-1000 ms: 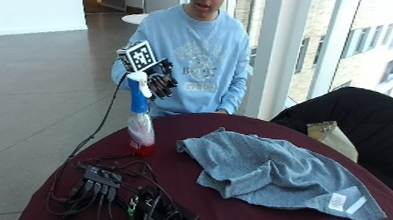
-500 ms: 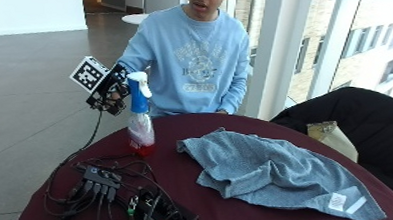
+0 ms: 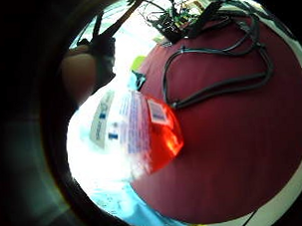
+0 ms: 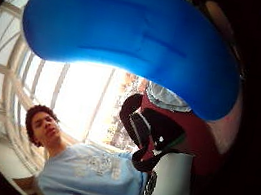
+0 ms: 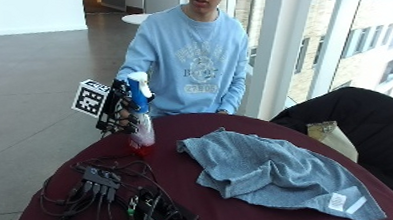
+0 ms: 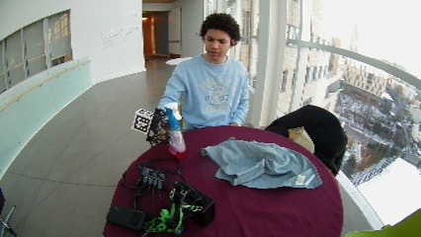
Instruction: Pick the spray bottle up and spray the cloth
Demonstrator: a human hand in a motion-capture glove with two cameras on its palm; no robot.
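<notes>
Gloved right hands (image 5: 121, 114) grip clear plastic spray bottle (image 5: 141, 112) beside rumpled terry cloth (image 5: 274, 173)

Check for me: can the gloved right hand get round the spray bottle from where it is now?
Probably yes. The gloved right hand is right beside the spray bottle, which stands upright on the table; nothing sits between them. Cables and cloth lie clear.
</notes>
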